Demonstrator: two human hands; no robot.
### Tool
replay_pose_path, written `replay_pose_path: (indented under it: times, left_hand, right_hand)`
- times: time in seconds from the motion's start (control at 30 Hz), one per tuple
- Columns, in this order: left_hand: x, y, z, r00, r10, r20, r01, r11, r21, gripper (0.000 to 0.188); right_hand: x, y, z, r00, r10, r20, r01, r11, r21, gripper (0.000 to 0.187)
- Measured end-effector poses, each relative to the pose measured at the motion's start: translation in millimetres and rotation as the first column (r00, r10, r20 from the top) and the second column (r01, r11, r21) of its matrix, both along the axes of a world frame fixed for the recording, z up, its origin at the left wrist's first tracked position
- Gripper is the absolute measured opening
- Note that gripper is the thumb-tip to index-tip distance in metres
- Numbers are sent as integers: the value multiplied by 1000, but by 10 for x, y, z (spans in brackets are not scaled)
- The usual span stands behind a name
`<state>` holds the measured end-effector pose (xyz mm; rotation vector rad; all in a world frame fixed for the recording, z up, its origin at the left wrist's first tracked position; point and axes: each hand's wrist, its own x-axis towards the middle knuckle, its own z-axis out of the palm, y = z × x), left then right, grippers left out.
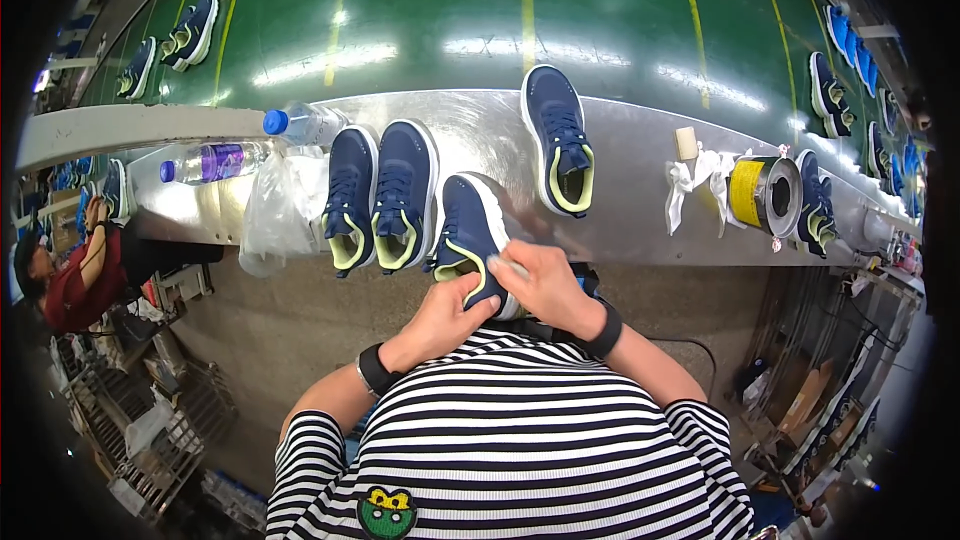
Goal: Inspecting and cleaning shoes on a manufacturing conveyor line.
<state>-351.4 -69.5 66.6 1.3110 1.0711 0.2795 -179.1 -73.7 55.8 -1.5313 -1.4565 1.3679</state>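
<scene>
A navy sneaker [470, 217] with a white sole and lime lining lies tilted at the table's near edge, close to my body. My left hand [437, 322] grips it at the heel and collar, thumb against the upper. Curled over the shoe's side near the heel, my right hand [548, 285] pinches something small and pale that I cannot make out. To the left, a matching pair of navy sneakers [403, 180] stands side by side, toes pointing away. Another navy sneaker [560, 130] rests farther off to the right, partly over the green belt's edge.
A metal ledge [630, 195] runs along the green conveyor belt [430, 10]. Plastic bottles [215, 162] and a clear bag [270, 215] lie left. A yellow-labelled can [765, 195], white crumpled tissue [700, 180] and a pale block [686, 143] sit right. A person [85, 265] works far left.
</scene>
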Motion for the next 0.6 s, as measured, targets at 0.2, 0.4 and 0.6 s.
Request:
replay_pose_path:
  times: [0.2, 0.4, 0.6]
  left_hand:
    - [-25, 116, 54, 1000, 7, 8, -6, 990, -142, 18]
    - [-85, 118, -24, 990, -138, 7, 136, 967, -216, 20]
    - [-77, 171, 77, 990, 54, 127, -8, 942, -336, 22]
  right_hand:
    - [-88, -54, 6, 999, -18, 37, 18, 1000, 18, 21]
    - [-132, -39, 98, 994, 108, 30, -109, 993, 34, 16]
    - [29, -213, 166, 985, -158, -62, 149, 980, -129, 13]
